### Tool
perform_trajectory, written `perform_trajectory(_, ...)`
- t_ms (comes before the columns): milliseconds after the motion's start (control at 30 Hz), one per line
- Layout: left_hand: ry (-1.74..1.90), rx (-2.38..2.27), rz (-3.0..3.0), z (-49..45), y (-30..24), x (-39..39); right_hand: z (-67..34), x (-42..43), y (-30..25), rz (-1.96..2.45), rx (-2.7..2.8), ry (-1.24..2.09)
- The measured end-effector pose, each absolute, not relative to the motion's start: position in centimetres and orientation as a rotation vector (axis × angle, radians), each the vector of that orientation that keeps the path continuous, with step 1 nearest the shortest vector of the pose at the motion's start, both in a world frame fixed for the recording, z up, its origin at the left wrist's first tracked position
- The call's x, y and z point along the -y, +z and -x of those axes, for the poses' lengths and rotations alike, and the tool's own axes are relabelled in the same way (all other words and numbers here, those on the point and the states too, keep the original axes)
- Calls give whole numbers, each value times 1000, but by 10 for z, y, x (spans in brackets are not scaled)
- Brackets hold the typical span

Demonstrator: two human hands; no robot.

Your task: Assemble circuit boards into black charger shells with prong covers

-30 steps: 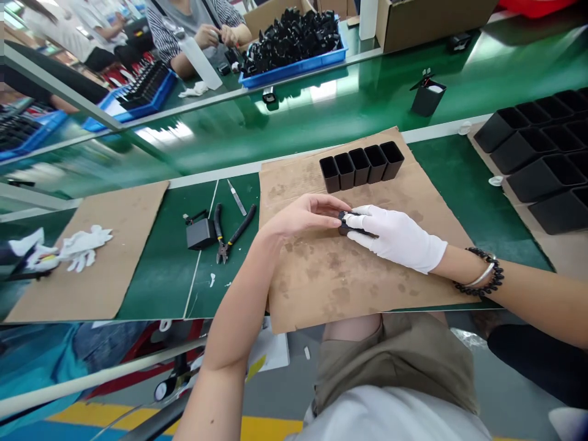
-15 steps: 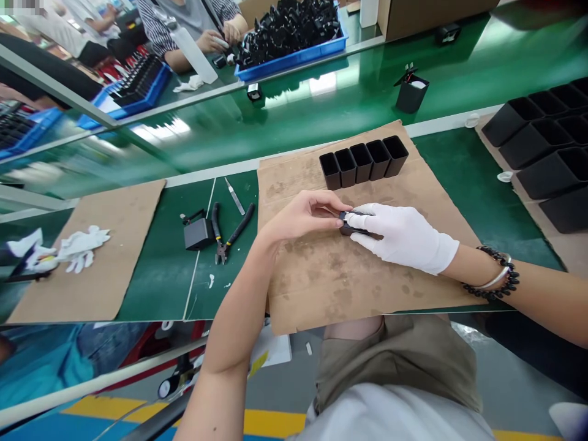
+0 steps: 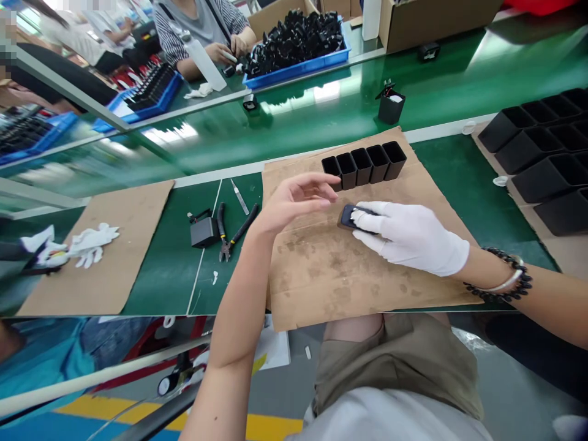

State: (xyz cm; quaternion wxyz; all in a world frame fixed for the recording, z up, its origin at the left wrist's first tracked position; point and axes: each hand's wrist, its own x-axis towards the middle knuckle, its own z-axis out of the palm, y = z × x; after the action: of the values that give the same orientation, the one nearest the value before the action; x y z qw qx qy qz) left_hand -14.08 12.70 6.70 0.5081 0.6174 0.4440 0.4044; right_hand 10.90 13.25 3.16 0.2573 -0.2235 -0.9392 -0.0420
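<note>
My right hand [image 3: 408, 236], in a white glove, grips a small flat black part [image 3: 348, 215] on the stained cardboard sheet [image 3: 349, 275]. My bare left hand [image 3: 294, 199] hovers just left of the part with its fingers spread, holding nothing, its fingertips near a row of several open black plastic cases [image 3: 365, 163] standing at the sheet's far edge.
Black-handled cutters [image 3: 229, 236], a thin blade [image 3: 239, 196] and a small black box [image 3: 203, 231] lie on the green bench to the left. White gloves [image 3: 89, 244] rest on a second cardboard sheet. More black cases [image 3: 542, 159] are stacked at right. People work across the conveyor beside blue trays [image 3: 298, 61].
My left hand has let go of the black part and lifted away toward the row of cases, fingers opening. My right hand keeps hold of the part on the cardboard.
</note>
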Motion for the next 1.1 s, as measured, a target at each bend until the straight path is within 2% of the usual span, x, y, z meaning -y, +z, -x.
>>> perform_trajectory(133, 1283, -1074, -1332, 148, 66, -132, -106, -130, 27, 705, 2627, -21)
perform_trajectory(267, 1334, -1087, -1231, 147, 61, -136, -107, -133, 26, 680, 2558, 52)
perform_trajectory(400, 1194, -1058, -1361, 143, 61, -134, -106, -136, 22, 777, 2520, 76)
perform_trajectory(567, 703, -1023, -1544, 142, 56, -134, -104, -139, 13, 747, 2576, 202)
perform_trajectory(767, 647, -994, -1441, 135, 42, -137, -106, -140, 16, 718, 2502, 372)
perform_trajectory(867, 671, -977, -1369, 133, 35, -137, -107, -145, 23, 826, 2324, 792)
perform_trajectory(1000, 708, -931, -1243, 134, 25, -140, -103, -153, 40, 972, 1506, 1921)
perform_trajectory(1033, 719, -914, -1219, 135, 23, -141, -101, -154, 44, 962, 1258, 2109)
perform_trajectory(1100, 707, -886, -1217, 136, 21, -143, -98, -155, 51, 925, 902, 2283)
